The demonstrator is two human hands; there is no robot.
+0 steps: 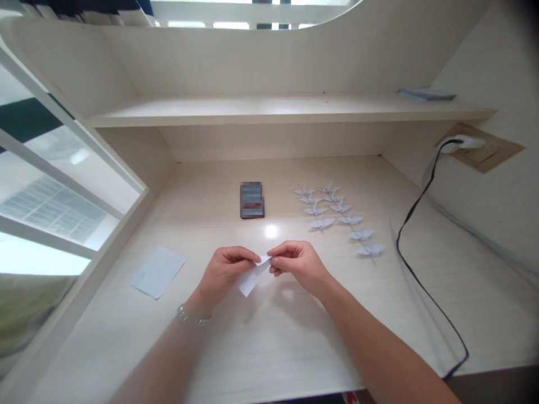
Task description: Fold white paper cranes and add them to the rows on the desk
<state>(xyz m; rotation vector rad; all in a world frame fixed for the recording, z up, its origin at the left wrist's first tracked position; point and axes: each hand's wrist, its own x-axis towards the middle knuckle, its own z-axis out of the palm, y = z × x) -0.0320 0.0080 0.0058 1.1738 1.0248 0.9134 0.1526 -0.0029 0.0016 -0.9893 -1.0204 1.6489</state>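
Observation:
Both my hands meet over the middle of a pale wooden desk (295,336). My left hand (225,272) and my right hand (297,264) each pinch a small folded piece of white paper (251,276) held just above the desk. The fingers of both hands are curled closed on its top edge. A bracelet sits on my left wrist. To the right, behind my hands, several folded white paper cranes (337,216) lie in two rows on the desk.
A loose sheet of white paper (158,271) lies at the left. A small dark box (251,200) sits behind my hands. A black cable (421,269) runs from a wall socket (463,143) across the desk's right side. A shelf (273,109) spans the back.

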